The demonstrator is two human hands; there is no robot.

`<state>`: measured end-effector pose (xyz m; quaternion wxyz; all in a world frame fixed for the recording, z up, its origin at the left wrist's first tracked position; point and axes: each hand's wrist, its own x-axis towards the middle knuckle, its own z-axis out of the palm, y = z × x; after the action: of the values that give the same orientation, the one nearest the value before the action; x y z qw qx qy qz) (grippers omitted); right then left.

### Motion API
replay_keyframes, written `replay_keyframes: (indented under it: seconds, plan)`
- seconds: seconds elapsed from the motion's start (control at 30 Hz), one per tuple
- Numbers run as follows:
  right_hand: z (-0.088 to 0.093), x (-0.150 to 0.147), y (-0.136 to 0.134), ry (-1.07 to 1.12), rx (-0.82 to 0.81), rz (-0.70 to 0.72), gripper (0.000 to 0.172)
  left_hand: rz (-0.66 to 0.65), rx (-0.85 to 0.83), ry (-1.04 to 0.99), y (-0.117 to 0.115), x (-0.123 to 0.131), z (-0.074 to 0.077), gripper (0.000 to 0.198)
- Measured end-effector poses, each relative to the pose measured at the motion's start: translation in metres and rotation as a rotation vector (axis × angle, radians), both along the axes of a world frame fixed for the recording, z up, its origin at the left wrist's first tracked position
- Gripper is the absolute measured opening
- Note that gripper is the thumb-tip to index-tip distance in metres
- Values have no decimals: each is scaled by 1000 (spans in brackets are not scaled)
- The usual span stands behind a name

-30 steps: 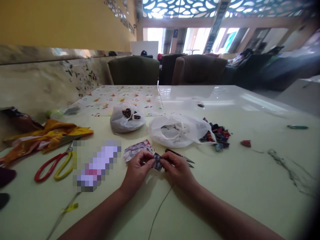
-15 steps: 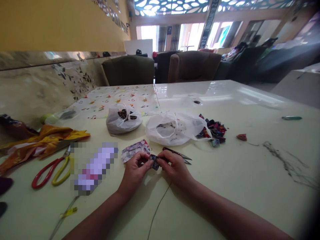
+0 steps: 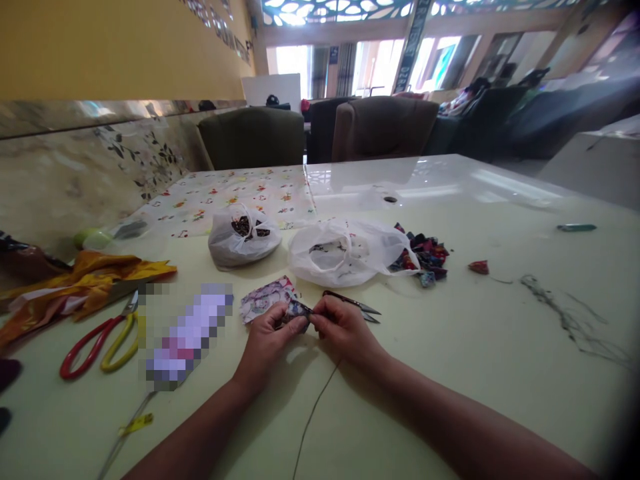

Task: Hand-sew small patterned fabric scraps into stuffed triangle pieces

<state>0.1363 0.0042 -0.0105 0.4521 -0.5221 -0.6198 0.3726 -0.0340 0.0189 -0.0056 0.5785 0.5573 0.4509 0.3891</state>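
Between thumb and fingers, my left hand (image 3: 267, 339) pinches a small dark patterned piece of fabric (image 3: 299, 309). The fingertips of my right hand (image 3: 347, 333) are closed on the right edge of that same piece; anything finer in them is too small to make out. A thin dark thread (image 3: 314, 410) runs from beneath my right hand down across the table. Flat patterned fabric pieces (image 3: 263, 300) lie just behind my left hand. Small dark-handled scissors (image 3: 367, 307) rest behind my right hand, their handles partly hidden by it.
Two white plastic bags (image 3: 240, 250) stand beyond my hands, with a heap of coloured fabric bits (image 3: 430, 257) alongside. At left are red-and-yellow-handled scissors (image 3: 87, 353), a blurred-out purple object (image 3: 193, 337) and orange cloth (image 3: 110, 273). Tangled thread (image 3: 555, 313) lies at right.
The fabric piece has turned in my fingers, and more of its patterned face shows on the left. My right fingertips have shifted slightly left along its edge. The view has moved a little.
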Motion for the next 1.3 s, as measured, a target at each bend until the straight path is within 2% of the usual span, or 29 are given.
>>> replay_keyframes:
  seconds: [0.1,0.53,0.67,0.83,1.1,1.2,1.3]
  plan:
    - [1,-1,-1,8,-4,30,15,-9,-38,-7,-1,1,0,25]
    - [1,-1,-2,-43,27,106,11,39,-20,22,-1,0,-5,28]
    - [-1,-1,-1,75,-56,145,16,7,-25,19,0,0,-5,25]
    - [-2,-1,0,224,-130,96,16,-70,-53,-8,0,1,-1,20]
    - [-3,-1,1,465,-259,227,23,-245,-63,-87,3,-1,2,18]
    - [-3,-1,0,501,-279,245,20,-274,-67,-109,5,-3,-1,17]
    - [0,0,0,482,-268,238,17,-259,-139,-161,8,-4,-5,15]
